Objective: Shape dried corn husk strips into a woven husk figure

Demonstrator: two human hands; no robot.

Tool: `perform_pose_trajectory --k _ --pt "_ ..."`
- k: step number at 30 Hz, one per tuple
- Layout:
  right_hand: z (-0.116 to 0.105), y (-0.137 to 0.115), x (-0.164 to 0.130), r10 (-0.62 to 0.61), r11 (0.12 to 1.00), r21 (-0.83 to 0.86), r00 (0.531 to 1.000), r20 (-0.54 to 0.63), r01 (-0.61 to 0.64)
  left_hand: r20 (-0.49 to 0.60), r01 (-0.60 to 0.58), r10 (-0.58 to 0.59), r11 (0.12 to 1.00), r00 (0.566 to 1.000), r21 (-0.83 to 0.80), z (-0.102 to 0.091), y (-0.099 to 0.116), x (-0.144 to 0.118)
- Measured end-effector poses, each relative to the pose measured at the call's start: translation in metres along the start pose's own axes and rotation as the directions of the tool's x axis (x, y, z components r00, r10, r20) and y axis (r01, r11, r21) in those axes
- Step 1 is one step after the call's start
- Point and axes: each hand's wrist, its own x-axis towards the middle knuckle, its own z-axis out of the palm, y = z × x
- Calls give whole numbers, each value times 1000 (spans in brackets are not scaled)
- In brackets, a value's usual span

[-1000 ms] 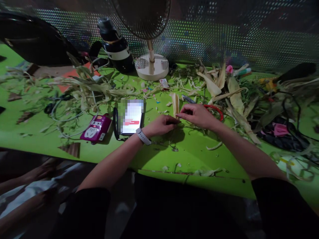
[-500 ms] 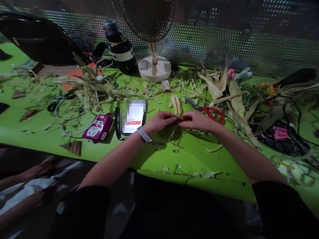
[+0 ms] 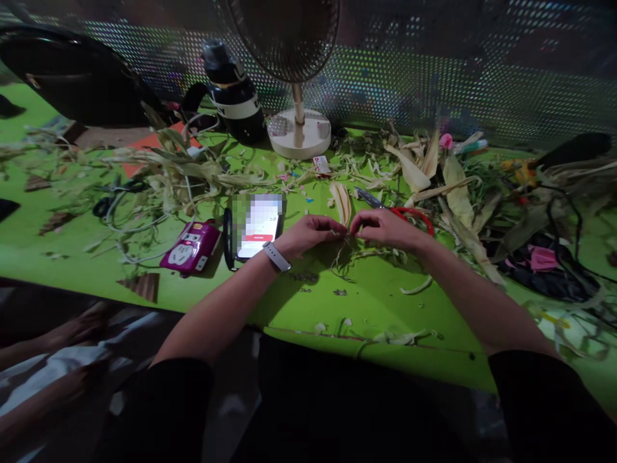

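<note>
My left hand, with a white watch on its wrist, and my right hand meet over the green table. Both pinch thin dry husk strands that hang between the fingertips and trail onto the table. A pale folded corn husk piece lies just behind the hands. Red-handled scissors lie behind my right hand, partly hidden by it.
A lit phone and a magenta power strip lie left of my hands. A fan base and a dark bottle stand at the back. Husk piles cover the right and left; cables lie left.
My hands drew closer together and shifted slightly toward me, now pinching strands instead of touching the husk piece. My right hand covers more of the scissors than half a second ago.
</note>
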Motion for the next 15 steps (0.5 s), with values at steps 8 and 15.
perform_pose_trajectory --k 8,15 --pt "18 8 13 -53 988 141 998 -40 58 96 -173 152 943 984 284 0 -4 2" --pt "17 13 15 -30 992 119 999 -45 35 89 -325 367 656 926 681 4 6 -8"
